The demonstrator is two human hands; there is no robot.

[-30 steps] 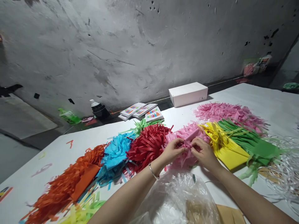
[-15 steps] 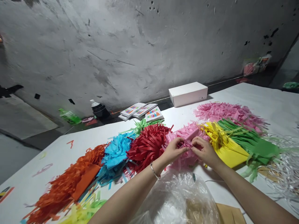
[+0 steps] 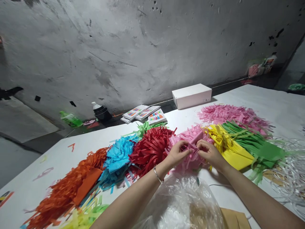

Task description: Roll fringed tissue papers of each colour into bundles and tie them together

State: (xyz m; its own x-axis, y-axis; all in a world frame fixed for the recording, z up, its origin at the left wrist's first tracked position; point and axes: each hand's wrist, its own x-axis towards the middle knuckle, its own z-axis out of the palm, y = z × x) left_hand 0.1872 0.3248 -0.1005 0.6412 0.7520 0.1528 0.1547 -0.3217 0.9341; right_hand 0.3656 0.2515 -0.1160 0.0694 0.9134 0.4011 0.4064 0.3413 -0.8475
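My left hand [image 3: 177,154] and my right hand [image 3: 211,154] pinch a strip of pink tissue paper [image 3: 195,140] between their fingertips. The strip sits over a heap of pink fringed paper. A bracelet circles my left wrist. Left of my hands lies a bunch of dark red paper fringe [image 3: 153,148]. To the right are a yellow fringed bundle [image 3: 231,149] and a green one [image 3: 259,144]. Directly below my hands rests a crumpled clear plastic bag [image 3: 181,200].
Blue paper fringe [image 3: 121,152] and orange fringe [image 3: 73,181] spread leftward. White cord [image 3: 290,181] lies tangled at the right. Along the wall stand a white box [image 3: 192,97], printed cards [image 3: 156,116] and a green bottle [image 3: 71,119]. More pink fringe [image 3: 235,117] lies behind.
My right hand has shifted slightly to the right, widening the space between the fingertips. The left hand has barely moved, and the surroundings look the same.
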